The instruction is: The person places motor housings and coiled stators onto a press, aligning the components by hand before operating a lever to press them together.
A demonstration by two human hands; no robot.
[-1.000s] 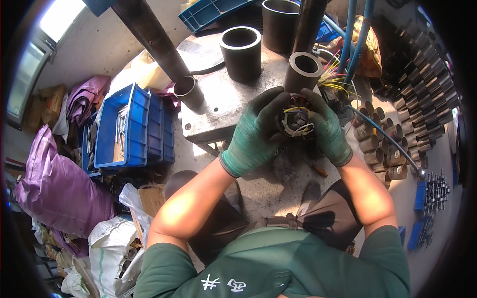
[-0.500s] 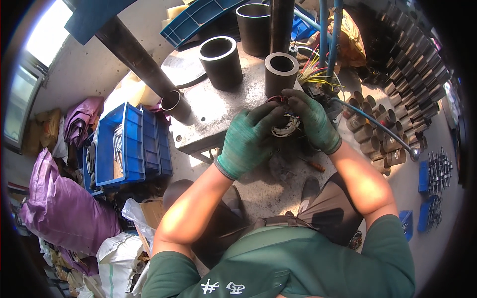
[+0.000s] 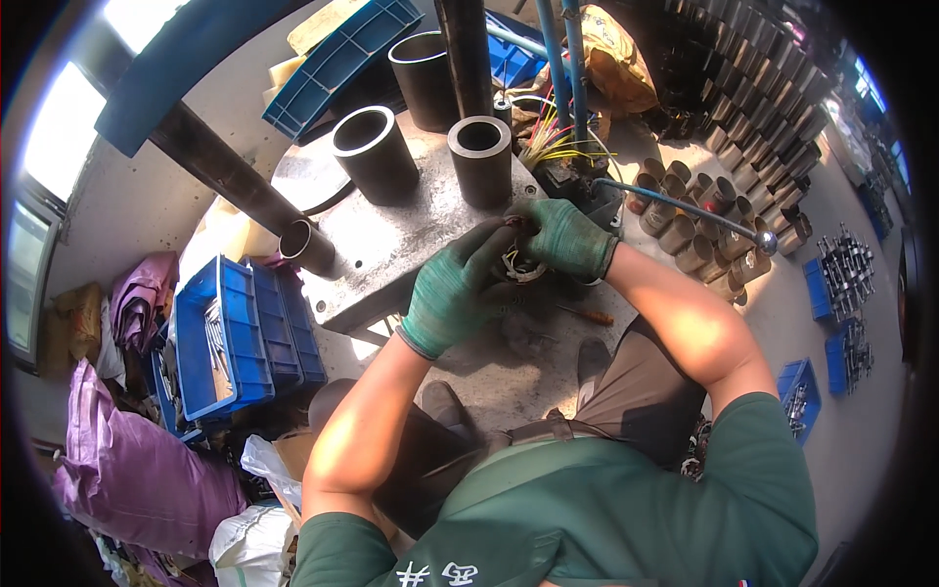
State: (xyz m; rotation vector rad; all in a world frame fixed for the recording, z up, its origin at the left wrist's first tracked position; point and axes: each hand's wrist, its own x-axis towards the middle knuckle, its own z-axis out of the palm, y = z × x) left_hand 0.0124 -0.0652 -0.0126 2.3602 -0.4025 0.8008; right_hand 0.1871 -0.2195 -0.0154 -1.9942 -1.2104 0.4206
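Both hands wear green gloves with darkened fingers and meet at the near right corner of a metal press table [image 3: 391, 235]. Between them is a ring with pale wound strands, probably a motor stator [image 3: 523, 267]; most of it is hidden by the gloves. My left hand [image 3: 452, 292] is closed around its left side. My right hand [image 3: 567, 240] is bent over its upper right edge, fingers pinched close to the left fingertips, where a small reddish bit shows. Just beyond them a thick dark metal sleeve [image 3: 481, 178] stands upright on the table.
More metal sleeves [image 3: 377, 164] stand on the table near the press columns [image 3: 465, 59]. A blue lever with a ball end [image 3: 765, 242] reaches out at right. Blue crates [image 3: 240, 338] and a purple sack [image 3: 142, 465] lie left. Stacked metal tubes [image 3: 685, 230] are at right; a screwdriver [image 3: 585, 315] lies below.
The whole view has swung, so the table and sleeves sit further left. My right hand has turned inward over the stator, its fingers drawn together near the left fingertips. My left hand keeps its hold.
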